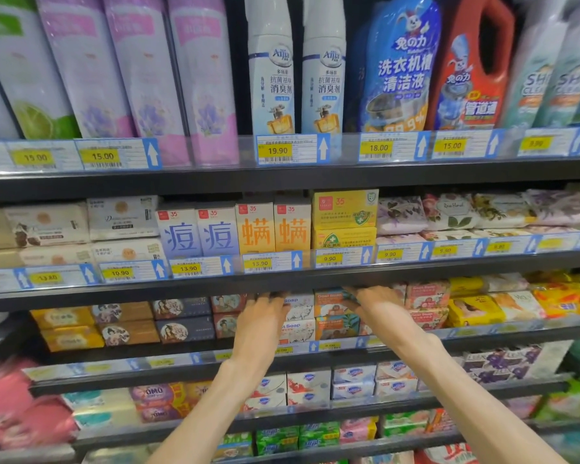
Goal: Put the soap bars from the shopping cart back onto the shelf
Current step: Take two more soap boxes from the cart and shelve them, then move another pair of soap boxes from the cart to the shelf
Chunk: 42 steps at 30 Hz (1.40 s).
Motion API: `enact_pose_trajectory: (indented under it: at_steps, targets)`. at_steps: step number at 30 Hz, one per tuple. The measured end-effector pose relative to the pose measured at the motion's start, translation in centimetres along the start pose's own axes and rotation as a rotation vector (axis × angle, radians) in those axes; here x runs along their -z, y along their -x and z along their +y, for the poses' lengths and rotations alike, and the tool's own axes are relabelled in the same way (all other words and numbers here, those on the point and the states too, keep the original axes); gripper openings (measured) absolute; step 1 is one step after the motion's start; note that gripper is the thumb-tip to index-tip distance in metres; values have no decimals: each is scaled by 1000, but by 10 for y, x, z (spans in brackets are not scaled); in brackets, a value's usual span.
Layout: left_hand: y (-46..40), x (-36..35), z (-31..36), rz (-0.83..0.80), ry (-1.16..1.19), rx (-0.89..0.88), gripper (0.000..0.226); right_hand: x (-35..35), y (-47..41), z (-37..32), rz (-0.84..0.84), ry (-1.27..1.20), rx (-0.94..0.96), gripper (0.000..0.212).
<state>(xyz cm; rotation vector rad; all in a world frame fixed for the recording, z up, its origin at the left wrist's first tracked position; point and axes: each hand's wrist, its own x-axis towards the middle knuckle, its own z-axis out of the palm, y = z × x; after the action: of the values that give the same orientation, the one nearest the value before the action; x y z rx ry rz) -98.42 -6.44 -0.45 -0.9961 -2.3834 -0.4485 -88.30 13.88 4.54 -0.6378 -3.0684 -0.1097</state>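
Both arms reach forward into the third shelf (181,354) from the top, where boxed soap bars stand in stacked rows. The left hand (261,316) lies flat with straightened fingers against the white goat soap boxes (298,321), which carry blue lettering and a drawn goat. The right hand (375,301) also has extended fingers, resting on the orange and teal soap boxes (335,316) just right of the white ones; whether it pinches one I cannot tell. These boxes sit two high, touching side by side, behind a clear rail with yellow price tags (329,345). Pink floral soap boxes (427,294) stand further right.
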Motion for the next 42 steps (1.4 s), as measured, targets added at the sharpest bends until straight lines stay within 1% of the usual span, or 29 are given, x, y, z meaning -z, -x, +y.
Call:
enact_pose_trajectory:
  at_steps: [6, 10, 13, 15, 18, 21, 24, 28, 31, 34, 37, 40, 42]
  targets:
    - [1, 1, 3, 24, -2, 0, 21, 0, 2, 2, 19, -40, 1, 44]
    - [0, -4, 2, 4, 11, 32, 21, -2, 3, 3, 38, -72, 12, 44]
    - [1, -7, 1, 7, -18, 20, 21, -2, 6, 1, 48, -87, -8, 42]
    - [2, -7, -1, 6, -28, 1, 23, -6, 11, 1, 123, -86, 10, 40]
    - [7, -3, -4, 22, -8, -11, 30, -16, 23, 3, 321, -117, 84, 41]
    - [14, 7, -5, 44, 8, -6, 36, -23, 31, -1, 423, -172, 146, 43]
    - [30, 18, -6, 35, 11, -16, 42, -26, 35, -14, 501, -183, 302, 42]
    - [75, 32, -6, 34, -21, 21, 43, -37, 44, -38, 464, -258, 503, 46]
    - [121, 45, -8, 7, -60, 133, 50, -45, 56, -65, 432, -269, 686, 44]
    - [175, 64, -16, -11, -125, 254, 51, -55, 71, -101, 378, -285, 822, 47]
    - [236, 92, -29, -45, -191, 377, 52, -68, 89, -148, 326, -327, 964, 49]
    - [296, 126, -45, -92, -300, 527, 59, -71, 112, -201, 284, -364, 1117, 51]
    - [336, 155, -54, -83, -338, 620, 61, -63, 134, -239, 258, -372, 1215, 54]
